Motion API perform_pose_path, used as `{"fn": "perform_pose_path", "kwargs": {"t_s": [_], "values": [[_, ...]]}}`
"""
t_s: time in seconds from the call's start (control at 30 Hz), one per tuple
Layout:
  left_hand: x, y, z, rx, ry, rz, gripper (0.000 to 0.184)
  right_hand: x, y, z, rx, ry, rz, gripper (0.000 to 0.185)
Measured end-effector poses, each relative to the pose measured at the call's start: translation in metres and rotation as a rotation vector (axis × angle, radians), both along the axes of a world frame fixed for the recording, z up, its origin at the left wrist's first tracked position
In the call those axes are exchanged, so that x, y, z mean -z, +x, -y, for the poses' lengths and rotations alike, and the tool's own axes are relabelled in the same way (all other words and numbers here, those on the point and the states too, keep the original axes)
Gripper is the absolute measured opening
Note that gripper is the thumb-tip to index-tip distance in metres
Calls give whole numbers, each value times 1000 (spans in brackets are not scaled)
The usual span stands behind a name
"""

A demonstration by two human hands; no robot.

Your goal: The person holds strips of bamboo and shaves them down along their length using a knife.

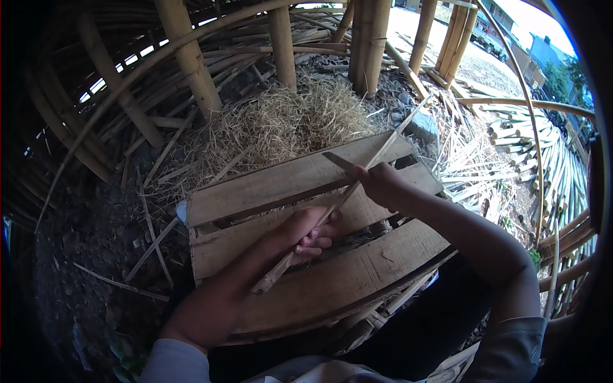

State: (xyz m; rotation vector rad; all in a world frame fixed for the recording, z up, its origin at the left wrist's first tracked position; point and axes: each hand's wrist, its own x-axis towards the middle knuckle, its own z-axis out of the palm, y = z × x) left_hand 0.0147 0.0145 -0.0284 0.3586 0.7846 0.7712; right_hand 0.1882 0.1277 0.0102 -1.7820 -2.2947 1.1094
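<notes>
A long thin bamboo strip runs slantwise over the slatted wooden bench, from its near end low at centre to a far tip beyond the bench. My left hand wraps round the strip nearer its low end. Closed on a knife, my right hand is farther up the same strip. The knife's blade points to the left and crosses the strip; its handle is hidden in my fist.
Curly bamboo shavings are heaped behind the bench. Upright bamboo posts stand beyond it. At right lies a stack of cut bamboo poles. A grey block sits past the bench's far corner.
</notes>
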Motion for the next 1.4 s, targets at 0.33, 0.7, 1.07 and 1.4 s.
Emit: {"fn": "perform_pose_path", "kwargs": {"t_s": [0.33,0.7,1.07,1.4], "values": [[-6,3,10,-5,57,83,18,-2,6,36,-208,200,-444,57],[-53,14,84,-68,118,-157,28,20,-15,67,134,209,-496,46],[-31,-12,181,-320,80,24,39,17,-10,63,-232,443,-618,38],[0,-37,200,-369,171,51,46,36,-13,32,-305,394,-244,38]]}}
